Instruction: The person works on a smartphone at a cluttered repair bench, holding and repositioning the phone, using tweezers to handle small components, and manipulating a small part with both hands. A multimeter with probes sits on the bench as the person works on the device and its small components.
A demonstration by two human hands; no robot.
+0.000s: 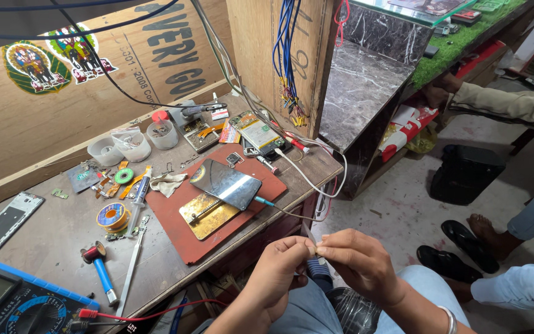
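My left hand (277,272) and my right hand (360,263) meet over my lap, below the front edge of the workbench (63,235). Both pinch a small thin pale piece (311,240) between their fingertips; what it is cannot be told. A blue-handled tool (317,275) stands between my knees just under the hands. On the bench, a phone screen panel (227,182) lies tilted on a brass holder plate (208,215) on a red-brown mat (217,210).
The bench carries a solder spool (112,216), clear cups (132,144), a syringe (138,196), a small hammer-like tool (97,263), a blue multimeter (13,303), a phone frame (1,226) and a circuit board (261,135). Another person's feet in black sandals (465,244) rest on the floor right.
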